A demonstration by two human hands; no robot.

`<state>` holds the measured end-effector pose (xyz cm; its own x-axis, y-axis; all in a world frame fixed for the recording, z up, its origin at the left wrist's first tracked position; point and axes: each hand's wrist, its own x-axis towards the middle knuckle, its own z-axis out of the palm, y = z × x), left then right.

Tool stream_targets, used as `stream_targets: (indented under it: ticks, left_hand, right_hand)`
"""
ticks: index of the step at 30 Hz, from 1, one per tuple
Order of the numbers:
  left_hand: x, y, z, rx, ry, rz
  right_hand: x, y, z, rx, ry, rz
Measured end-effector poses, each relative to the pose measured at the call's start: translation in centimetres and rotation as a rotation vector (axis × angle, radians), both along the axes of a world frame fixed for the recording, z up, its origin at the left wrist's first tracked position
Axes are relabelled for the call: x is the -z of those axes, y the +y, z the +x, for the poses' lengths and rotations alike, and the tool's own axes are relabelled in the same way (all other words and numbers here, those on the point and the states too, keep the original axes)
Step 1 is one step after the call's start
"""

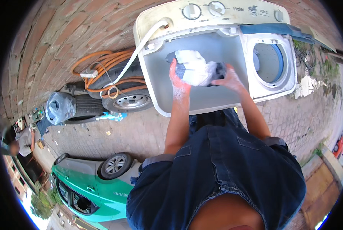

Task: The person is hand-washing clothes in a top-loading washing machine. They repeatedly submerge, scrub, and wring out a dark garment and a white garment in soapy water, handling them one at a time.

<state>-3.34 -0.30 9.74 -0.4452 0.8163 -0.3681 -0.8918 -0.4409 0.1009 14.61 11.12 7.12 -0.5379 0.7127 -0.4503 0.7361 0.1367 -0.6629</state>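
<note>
Soapy foam covers my left hand (178,80), which grips the left end of a white and dark grey piece of fabric (193,67). At its darker right end, my right hand (231,80) holds the same piece between thumb and fingers. Whether it is one garment or several pieces bunched together, I cannot tell. Both hands are over the wash tub (217,99) of a Haier twin-tub washing machine (171,20). To the right, the round spin tub (269,63) is uncovered, with something pale partly visible inside. A blue lid (272,29) stands raised behind it.
A white hose (137,51) runs down the machine's left side. Left of it are tyres (131,100), a coiled orange hose (102,61) and a plastic bag (61,107). A green car (99,184) stands on the paving; another person (26,141) is at far left.
</note>
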Motion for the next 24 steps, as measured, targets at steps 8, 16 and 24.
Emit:
stream_targets:
  ticks: [8,16,24]
  left_hand:
    - [-0.2,1.0,0.4,0.026,-0.075,0.011]
    - [0.9,-1.2,-4.3,-0.059,0.103,-0.293]
    - [7.6,0.5,-1.6,0.185,-0.074,-0.355]
  right_hand:
    - [9.7,-0.8,-7.7,-0.565,0.421,0.168]
    - [5.7,1.4,-2.0,0.278,0.643,-1.109]
    - [3.9,0.7,-7.4,0.558,0.782,-0.592]
